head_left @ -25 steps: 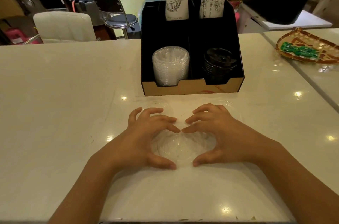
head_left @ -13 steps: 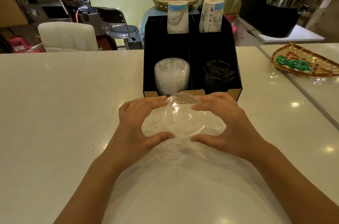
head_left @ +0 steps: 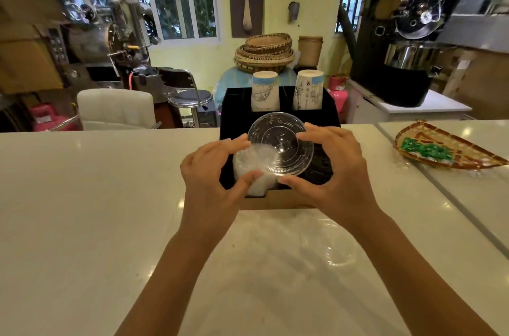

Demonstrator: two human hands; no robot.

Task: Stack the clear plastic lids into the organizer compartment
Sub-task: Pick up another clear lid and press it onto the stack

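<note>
We look across a pale, glossy bench [head_left: 82,211] that fills the lower frame, with a second slab joined at 3 o'clock carrying a woven tray [head_left: 451,149] with something green in it. Beyond the bench, at 10 o'clock, stand a white padded chair [head_left: 115,108] and a metal stool [head_left: 190,97]; at 12 o'clock sit stacked woven baskets [head_left: 265,53] under barred windows, and at 2 o'clock a dark machine [head_left: 405,40].

The black organizer [head_left: 228,115] stands at the middle of the bench. Its rear slots hold two stacks of printed paper cups [head_left: 265,91]. Its front left compartment holds a stack of clear lids [head_left: 248,162]; the front right one holds black lids [head_left: 319,167].

Our left hand [head_left: 209,170] and right hand [head_left: 336,170] each close a grip on the rim of one clear plastic lid [head_left: 281,142], tilted toward us above the front compartments. Another loose clear lid [head_left: 330,244] lies on the bench at 5 o'clock.
</note>
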